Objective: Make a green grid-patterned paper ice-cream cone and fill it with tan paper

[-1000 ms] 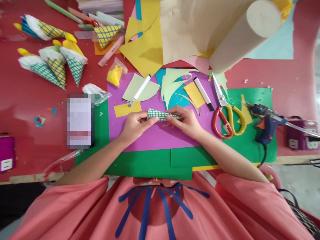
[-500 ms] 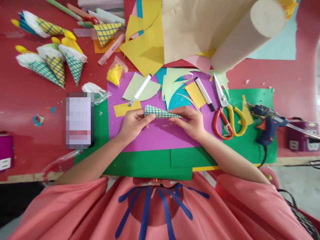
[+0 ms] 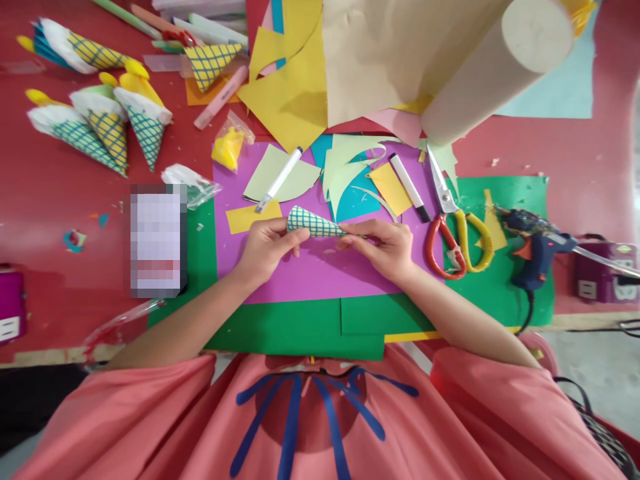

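As a person's left hand grips a checked paper cone over purple paper, fingers of the right hand pinch and hide its tip; the sheet's near side lies bare, scissors sit just right, and brown paper runs out of frame.

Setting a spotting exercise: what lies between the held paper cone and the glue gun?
The head view shows the right hand, the scissors and a yellow scrap over purple paper and green paper.
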A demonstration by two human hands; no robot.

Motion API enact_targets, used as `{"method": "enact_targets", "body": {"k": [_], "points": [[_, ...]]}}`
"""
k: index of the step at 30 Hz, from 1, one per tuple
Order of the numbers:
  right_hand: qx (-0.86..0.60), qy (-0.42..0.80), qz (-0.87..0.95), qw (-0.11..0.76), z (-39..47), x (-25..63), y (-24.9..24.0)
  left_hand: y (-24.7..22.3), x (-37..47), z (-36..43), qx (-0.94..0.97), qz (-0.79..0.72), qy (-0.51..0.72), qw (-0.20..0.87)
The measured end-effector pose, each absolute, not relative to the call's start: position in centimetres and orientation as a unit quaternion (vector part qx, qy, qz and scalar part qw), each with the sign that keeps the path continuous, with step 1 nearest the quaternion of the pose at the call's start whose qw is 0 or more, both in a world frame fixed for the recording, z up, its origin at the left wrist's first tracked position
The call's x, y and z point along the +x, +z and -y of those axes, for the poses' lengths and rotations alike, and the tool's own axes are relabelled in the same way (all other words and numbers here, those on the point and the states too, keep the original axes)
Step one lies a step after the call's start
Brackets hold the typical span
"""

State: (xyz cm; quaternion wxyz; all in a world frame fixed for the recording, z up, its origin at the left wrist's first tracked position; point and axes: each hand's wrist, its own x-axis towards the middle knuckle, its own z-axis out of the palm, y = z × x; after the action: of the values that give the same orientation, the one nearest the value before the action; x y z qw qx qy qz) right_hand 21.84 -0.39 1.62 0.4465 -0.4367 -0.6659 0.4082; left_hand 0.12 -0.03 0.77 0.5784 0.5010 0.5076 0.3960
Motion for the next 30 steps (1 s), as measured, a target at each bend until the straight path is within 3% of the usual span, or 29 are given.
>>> {"method": "enact_targets", "body": {"k": [18, 30], "points": [[-0.449, 0.404, 0.653, 0.458, 0.23, 22.37, 1.62, 0.22, -0.46, -0.45, 0.499, -0.507, 0.417, 0.566], [-0.452, 0.336, 0.686, 0.46, 0.72, 22.4, 2.44, 0.16, -0.28, -0.37, 0.508, -0.525, 0.416, 0.542]]}}
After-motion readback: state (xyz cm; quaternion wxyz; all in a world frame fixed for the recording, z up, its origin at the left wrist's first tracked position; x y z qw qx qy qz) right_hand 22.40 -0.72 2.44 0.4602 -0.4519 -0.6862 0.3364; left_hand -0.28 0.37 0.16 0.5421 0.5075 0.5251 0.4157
